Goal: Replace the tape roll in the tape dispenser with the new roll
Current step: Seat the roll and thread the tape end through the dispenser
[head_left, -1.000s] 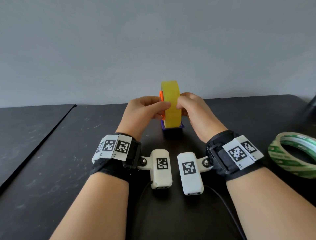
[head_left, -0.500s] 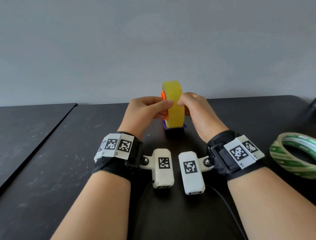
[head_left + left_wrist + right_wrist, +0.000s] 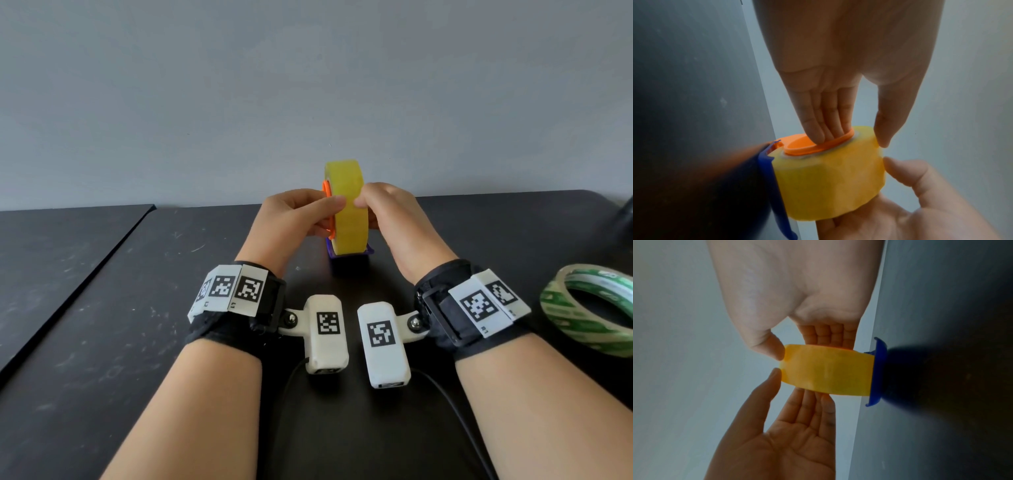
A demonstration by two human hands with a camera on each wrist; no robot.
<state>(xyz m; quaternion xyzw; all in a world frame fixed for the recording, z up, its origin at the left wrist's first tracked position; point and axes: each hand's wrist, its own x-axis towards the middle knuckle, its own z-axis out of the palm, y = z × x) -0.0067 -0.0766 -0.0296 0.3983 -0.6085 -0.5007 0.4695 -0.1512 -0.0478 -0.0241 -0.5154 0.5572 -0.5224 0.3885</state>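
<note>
A: Where does the roll sit?

B: The thick yellow translucent tape roll stands on edge in the middle of the head view, its lower rim inside the blue plastic tape dispenser, which rests on the black matte bench. An orange plastic hub ring fills its core on the left face.

A: And the hands?

B: Both are on it. The left hand has three fingers lying straight and close together, tips on the orange ring, while its thumb touches the roll's outer edge. The right hand mirrors it from the other side: fingers straight against the far face, thumb tip at the roll's rim. Neither hand curls around anything; the fingers press flat and the thumbs nearly meet at the near rim.

A: Is the roll lifted free?

B: I can't tell; its bottom edge meets the blue cradle in both wrist views.

A: Anything else on the bench?

B: A flat clear tape roll with green-and-white printed core lies at the right edge of the head view, well apart from the dispenser. A black cable runs across the lower centre
</note>
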